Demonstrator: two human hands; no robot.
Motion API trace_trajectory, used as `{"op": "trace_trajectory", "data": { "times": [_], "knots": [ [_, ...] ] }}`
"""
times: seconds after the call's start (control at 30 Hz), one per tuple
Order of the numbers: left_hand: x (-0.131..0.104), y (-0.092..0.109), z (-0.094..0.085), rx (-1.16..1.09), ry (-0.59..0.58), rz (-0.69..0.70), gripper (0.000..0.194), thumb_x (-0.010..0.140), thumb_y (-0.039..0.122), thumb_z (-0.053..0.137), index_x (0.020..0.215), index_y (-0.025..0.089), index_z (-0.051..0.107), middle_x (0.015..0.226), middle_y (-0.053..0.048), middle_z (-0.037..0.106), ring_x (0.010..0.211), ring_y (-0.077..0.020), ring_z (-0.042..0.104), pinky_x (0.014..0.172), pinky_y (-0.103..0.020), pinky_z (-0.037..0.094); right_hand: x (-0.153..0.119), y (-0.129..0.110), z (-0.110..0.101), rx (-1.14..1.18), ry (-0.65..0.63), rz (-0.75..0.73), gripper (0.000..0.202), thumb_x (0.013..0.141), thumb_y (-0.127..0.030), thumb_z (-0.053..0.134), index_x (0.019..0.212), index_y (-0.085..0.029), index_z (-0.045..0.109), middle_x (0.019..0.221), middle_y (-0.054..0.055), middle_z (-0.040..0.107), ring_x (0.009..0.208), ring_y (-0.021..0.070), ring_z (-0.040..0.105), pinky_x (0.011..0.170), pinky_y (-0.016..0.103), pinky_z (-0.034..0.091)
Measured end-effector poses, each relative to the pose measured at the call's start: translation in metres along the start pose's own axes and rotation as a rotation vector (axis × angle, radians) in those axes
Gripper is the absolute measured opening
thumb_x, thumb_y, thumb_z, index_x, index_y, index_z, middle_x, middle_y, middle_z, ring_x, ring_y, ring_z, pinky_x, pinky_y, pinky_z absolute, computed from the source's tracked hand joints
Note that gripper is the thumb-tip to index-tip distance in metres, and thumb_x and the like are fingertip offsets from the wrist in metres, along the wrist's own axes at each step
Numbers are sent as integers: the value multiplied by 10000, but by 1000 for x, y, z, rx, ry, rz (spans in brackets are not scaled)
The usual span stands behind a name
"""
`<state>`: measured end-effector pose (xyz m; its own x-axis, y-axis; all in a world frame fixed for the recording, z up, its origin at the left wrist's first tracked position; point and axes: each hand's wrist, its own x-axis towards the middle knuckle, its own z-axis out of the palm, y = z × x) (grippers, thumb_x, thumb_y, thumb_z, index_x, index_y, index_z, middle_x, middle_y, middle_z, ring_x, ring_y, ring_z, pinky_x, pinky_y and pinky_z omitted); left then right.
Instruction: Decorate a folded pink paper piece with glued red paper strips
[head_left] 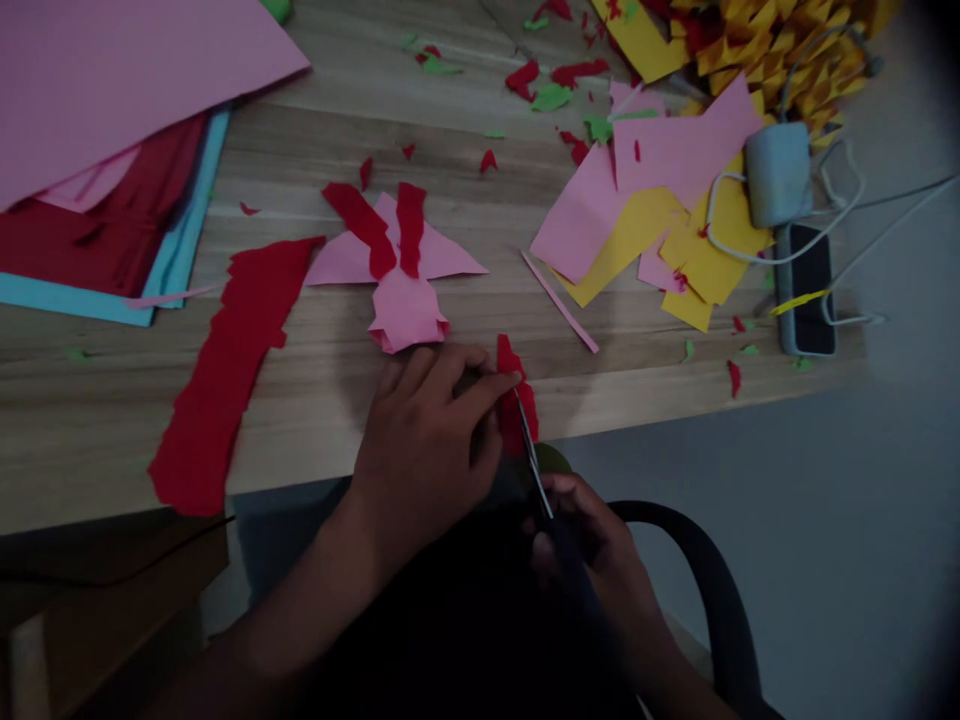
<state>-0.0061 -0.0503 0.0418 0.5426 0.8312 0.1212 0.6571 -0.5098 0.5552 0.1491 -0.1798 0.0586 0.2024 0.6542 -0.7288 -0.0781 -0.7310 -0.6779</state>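
My right hand grips a pair of scissors, their blades pointing up along a small red paper strip at the table's front edge. Pinched at its left side, the strip is held by my left hand, whose fingers are bent. Just beyond that hand lies a folded pink paper figure with two pointed side flaps. Two torn red strips rest on it like ears. To the left is a larger ragged red paper piece. The scissor handles are mostly hidden in shadow.
Stacked pink, red and blue sheets lie at the left. Right of centre are pink and yellow paper scraps, a white charger with cables and a phone. Folded yellow pieces pile up behind. A chair armrest curves at lower right.
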Motion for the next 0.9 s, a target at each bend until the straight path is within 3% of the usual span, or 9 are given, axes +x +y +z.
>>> {"op": "trace_trajectory", "data": {
  "times": [0.17,0.4,0.7,0.9],
  "knots": [
    [-1,0,-2,-7,-23,-16,377,868,242,642,1244,244,667,1210,-73,652,1106,-287,584,940,-462,458,0,0,3,41,28,48,469,669,-432,825,1045,-231,629,750,-15,624,526,93,495,472,231,437],
    [0,0,-1,8,-55,-23,466,863,239,665,1326,256,615,1249,-75,635,1129,-290,574,956,-449,450,-2,10,6,96,41,105,467,696,-438,830,1060,-231,624,731,-36,576,517,87,480,451,219,412],
    [1,-2,-5,-17,-57,-19,477,879,209,617,1354,228,580,1277,-79,648,1157,-290,577,978,-454,451,5,5,3,51,-6,-10,485,682,-496,804,1041,-237,605,774,-10,622,531,90,501,495,237,413],
    [11,-4,-1,62,-23,-1,363,917,244,618,1276,212,650,1096,-78,687,1063,-280,621,928,-438,462,12,-4,6,63,-6,-4,497,670,-520,812,1015,-248,579,744,-18,605,524,101,502,490,247,413]
  ]
}}
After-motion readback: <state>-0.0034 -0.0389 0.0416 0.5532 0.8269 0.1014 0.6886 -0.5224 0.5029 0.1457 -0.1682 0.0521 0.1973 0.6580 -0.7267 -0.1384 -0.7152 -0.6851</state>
